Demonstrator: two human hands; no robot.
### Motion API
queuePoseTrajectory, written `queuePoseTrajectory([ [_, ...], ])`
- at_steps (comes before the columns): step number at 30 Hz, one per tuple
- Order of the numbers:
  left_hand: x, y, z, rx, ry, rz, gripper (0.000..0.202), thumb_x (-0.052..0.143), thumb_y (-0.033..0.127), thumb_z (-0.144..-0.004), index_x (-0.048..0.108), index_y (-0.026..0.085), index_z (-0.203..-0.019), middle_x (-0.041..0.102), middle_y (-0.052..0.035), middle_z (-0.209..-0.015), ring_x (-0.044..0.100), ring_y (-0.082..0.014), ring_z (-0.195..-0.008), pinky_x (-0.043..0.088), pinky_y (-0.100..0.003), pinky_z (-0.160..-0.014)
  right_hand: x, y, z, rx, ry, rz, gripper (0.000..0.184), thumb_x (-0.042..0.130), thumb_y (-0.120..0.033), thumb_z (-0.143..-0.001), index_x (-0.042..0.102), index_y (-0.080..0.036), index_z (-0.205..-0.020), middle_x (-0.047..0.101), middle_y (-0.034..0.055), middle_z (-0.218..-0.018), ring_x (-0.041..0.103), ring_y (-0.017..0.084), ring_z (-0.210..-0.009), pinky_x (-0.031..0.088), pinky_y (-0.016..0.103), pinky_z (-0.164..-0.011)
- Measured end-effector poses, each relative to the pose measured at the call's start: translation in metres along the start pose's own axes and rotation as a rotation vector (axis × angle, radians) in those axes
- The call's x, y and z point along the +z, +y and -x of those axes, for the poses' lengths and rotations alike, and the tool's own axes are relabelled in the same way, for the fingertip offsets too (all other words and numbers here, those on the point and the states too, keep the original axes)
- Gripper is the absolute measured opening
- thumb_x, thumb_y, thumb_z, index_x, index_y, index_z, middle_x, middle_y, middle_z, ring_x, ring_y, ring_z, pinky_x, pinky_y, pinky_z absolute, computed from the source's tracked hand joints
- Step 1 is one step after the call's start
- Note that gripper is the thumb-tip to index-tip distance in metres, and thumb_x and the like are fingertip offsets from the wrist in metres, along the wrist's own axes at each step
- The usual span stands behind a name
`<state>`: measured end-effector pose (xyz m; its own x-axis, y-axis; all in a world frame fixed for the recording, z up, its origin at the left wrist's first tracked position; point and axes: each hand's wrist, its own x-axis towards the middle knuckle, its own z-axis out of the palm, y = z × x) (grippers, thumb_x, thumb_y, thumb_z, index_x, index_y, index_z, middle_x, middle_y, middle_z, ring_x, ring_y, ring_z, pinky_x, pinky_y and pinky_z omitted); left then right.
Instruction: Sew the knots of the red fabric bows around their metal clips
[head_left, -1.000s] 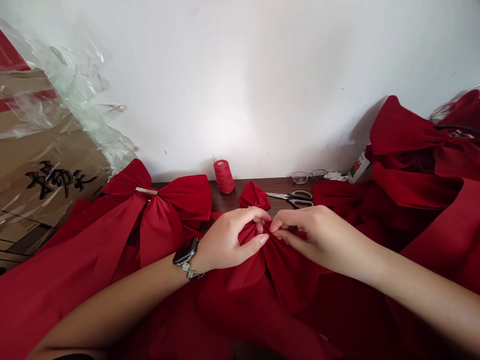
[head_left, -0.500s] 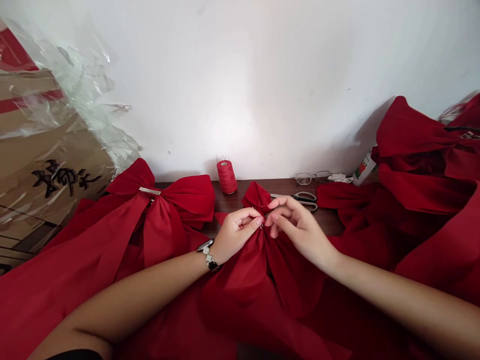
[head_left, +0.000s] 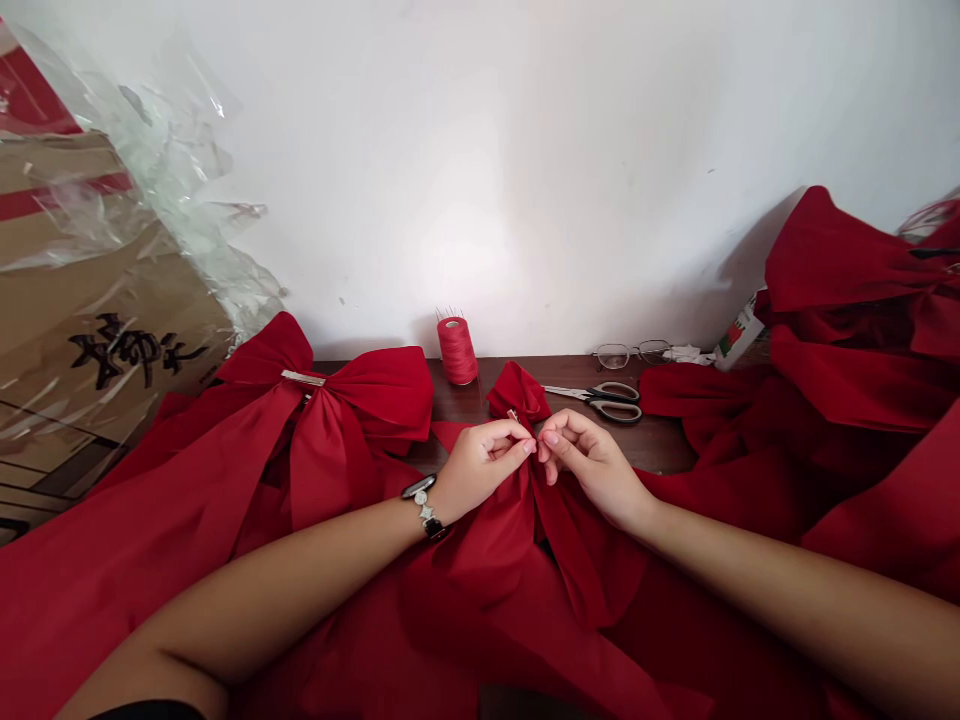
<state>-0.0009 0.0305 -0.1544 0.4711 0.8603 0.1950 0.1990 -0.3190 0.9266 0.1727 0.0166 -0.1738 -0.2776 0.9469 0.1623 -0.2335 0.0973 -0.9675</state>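
1. Left hand (head_left: 484, 465) and right hand (head_left: 589, 465): bare, slim, with long tapering fingers (head_left: 510, 435).
2. Nails (head_left: 529, 446): smooth, neatly rounded, and slightly glossy.
3. Left forearm (head_left: 285, 590) and right forearm (head_left: 780, 590): bare and smooth, running out to the near edges of the view.
4. Wristwatch (head_left: 424, 510) on the left wrist: a silver band of ornate, star-like links, with a black part at the near side of the wrist.
5. Black cloth (head_left: 146, 712) at the near left edge, beside the left arm: only a narrow strip in view, too little to tell the garment.
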Motion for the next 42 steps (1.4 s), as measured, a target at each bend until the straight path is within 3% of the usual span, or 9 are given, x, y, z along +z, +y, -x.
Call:
queuePoseTrajectory([
  [6, -0.009, 0.002, 0.000, -0.003, -0.004, -0.170, 0.036, 0.043, 0.038, -0.095, 0.062, 0.013, -0.078, 0.060, -0.0007, -0.067, 0.056, -0.0105, -0.060, 0.048, -0.022, -0.060, -0.002, -0.002, -0.001, 0.038, -0.018, -0.004, 0.036, 0.065, -0.050, -0.082, 0.054, -0.017, -0.076, 0.053, -0.0022, -0.064, 0.048, 0.009, -0.056, 0.042, 0.024, -0.056],
  [10, -0.014, 0.000, -0.002, 0.031, -0.013, -0.131, 0.023, 0.044, 0.034, -0.094, 0.056, 0.016, -0.098, 0.058, -0.0012, -0.080, 0.058, -0.0080, -0.056, 0.051, -0.019, -0.052, -0.002, -0.005, -0.002, 0.060, -0.028, -0.020, 0.035, 0.065, -0.050, -0.082, 0.056, -0.016, -0.077, 0.052, -0.0014, -0.069, 0.045, 0.008, -0.057, 0.039, 0.022, -0.054],
  [14, -0.020, 0.001, -0.005, 0.322, 0.000, -0.491, 0.017, 0.053, 0.028, -0.089, 0.060, 0.020, -0.102, 0.063, -0.0064, -0.099, 0.062, -0.0130, -0.077, 0.053, -0.025, -0.069, -0.001, -0.009, -0.003, 0.102, -0.055, -0.105, 0.033, 0.065, -0.047, -0.083, 0.055, -0.016, -0.080, 0.051, -0.0021, -0.068, 0.040, 0.006, -0.054, 0.033, 0.019, -0.048],
  [16, -0.023, 0.004, -0.007, 0.427, -0.005, -0.643, 0.015, 0.055, 0.030, -0.089, 0.063, 0.021, -0.098, 0.065, -0.0050, -0.092, 0.062, -0.0143, -0.078, 0.051, -0.027, -0.074, 0.000, -0.012, -0.004, 0.163, -0.110, -0.160, 0.033, 0.066, -0.047, -0.083, 0.052, -0.017, -0.081, 0.052, -0.0030, -0.065, 0.040, 0.005, -0.050, 0.029, 0.017, -0.043],
  [21, -0.029, 0.008, -0.013, 0.738, -0.187, -0.843, 0.015, 0.053, 0.025, -0.092, 0.067, 0.026, -0.094, 0.072, -0.0032, -0.087, 0.062, -0.0150, -0.072, 0.046, -0.030, -0.065, 0.001, -0.015, -0.008, 0.327, -0.228, -0.212, 0.038, 0.070, -0.048, -0.079, 0.047, -0.018, -0.082, 0.053, -0.0053, -0.056, 0.051, 0.007, -0.045, 0.028, 0.013, -0.035],
  [25, -0.031, 0.011, -0.016, 0.782, -0.334, -0.927, 0.027, 0.046, 0.017, -0.093, 0.068, 0.025, -0.080, 0.074, -0.0042, -0.095, 0.064, -0.0159, -0.080, 0.047, -0.033, -0.068, -0.001, -0.016, -0.010, 0.415, -0.316, -0.150, 0.043, 0.071, -0.052, -0.076, 0.046, -0.018, -0.088, 0.055, -0.0057, -0.051, 0.056, 0.008, -0.042, 0.030, 0.011, -0.033],
  [30, -0.030, 0.013, -0.015, 1.098, -0.304, -1.061, 0.029, 0.044, 0.012, -0.094, 0.067, 0.022, -0.079, 0.075, -0.0035, -0.090, 0.067, -0.0150, -0.085, 0.051, -0.029, -0.069, 0.001, -0.013, -0.011, 0.417, -0.329, -0.055, 0.045, 0.063, -0.058, -0.080, 0.040, -0.021, -0.089, 0.054, -0.0083, -0.053, 0.060, 0.011, -0.041, 0.036, 0.012, -0.031],
  [35, -0.026, 0.016, -0.014, 1.332, -0.161, -1.122, 0.024, 0.050, 0.011, -0.093, 0.064, 0.018, -0.075, 0.072, -0.0004, -0.076, 0.064, -0.0114, -0.072, 0.050, -0.024, -0.064, 0.001, -0.006, -0.012, 0.322, -0.345, -0.002, 0.044, 0.058, -0.060, -0.083, 0.040, -0.020, -0.087, 0.047, -0.0109, -0.046, 0.044, 0.005, -0.031, 0.032, 0.012, -0.030],
  [42, -0.030, 0.016, -0.013, 1.270, -0.174, -1.173, 0.026, 0.047, 0.010, -0.092, 0.062, 0.020, -0.073, 0.065, 0.0010, -0.066, 0.057, -0.0105, -0.061, 0.042, -0.025, -0.054, 0.000, -0.008, -0.011, 0.257, -0.318, -0.019, 0.041, 0.058, -0.056, -0.085, 0.039, -0.020, -0.083, 0.036, -0.0133, -0.044, 0.018, 0.001, -0.033, 0.013, 0.013, -0.033],
])
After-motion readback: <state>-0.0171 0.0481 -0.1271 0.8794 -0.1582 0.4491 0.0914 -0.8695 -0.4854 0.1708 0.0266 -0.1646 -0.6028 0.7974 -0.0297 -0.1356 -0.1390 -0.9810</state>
